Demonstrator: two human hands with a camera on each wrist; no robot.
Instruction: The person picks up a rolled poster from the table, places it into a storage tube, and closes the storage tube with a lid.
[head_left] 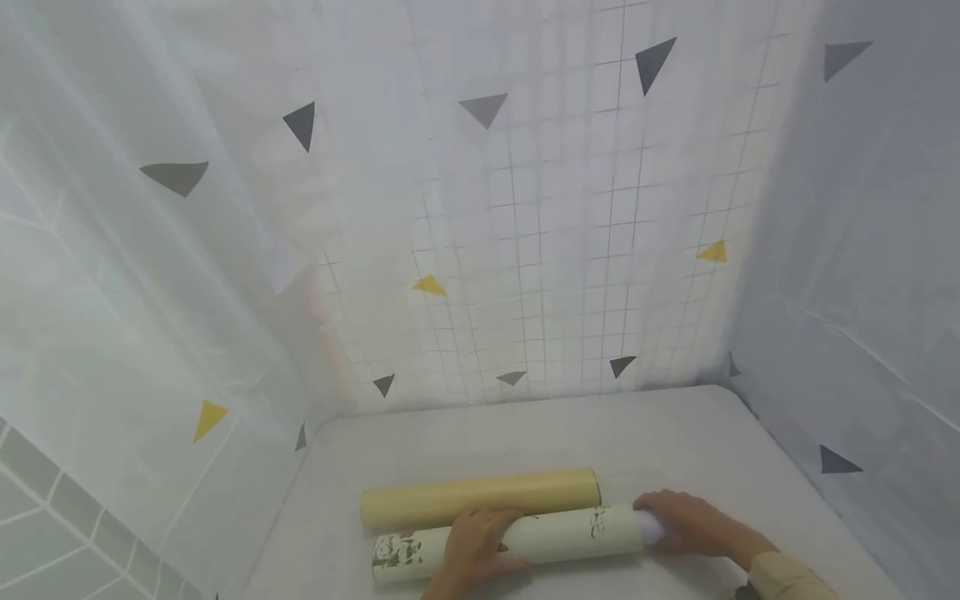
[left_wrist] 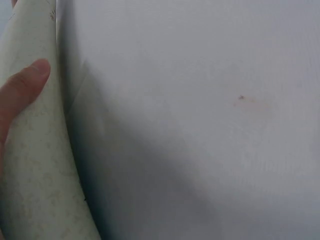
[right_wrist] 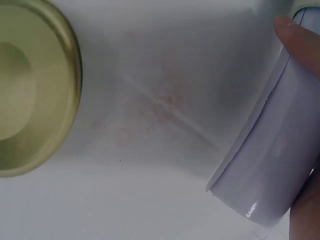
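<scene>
A pale green tube (head_left: 555, 540) with dark printed pictures lies across the white surface, its near part also in the left wrist view. My left hand (head_left: 476, 546) grips it left of the middle, thumb (left_wrist: 30, 82) along its side. Out of the tube's right end sticks a white paper roll (head_left: 649, 528). My right hand (head_left: 690, 525) holds this roll close to the tube's mouth. In the right wrist view the roll (right_wrist: 265, 145) shows a long loose edge, with fingers and thumb on either side of it.
A yellow tube (head_left: 480, 496) lies right behind the printed one. At the left of the right wrist view is a round gold end (right_wrist: 45, 90) with a raised rim. Whitish sheeting (head_left: 525, 250) with grey and yellow triangles rises behind and at both sides.
</scene>
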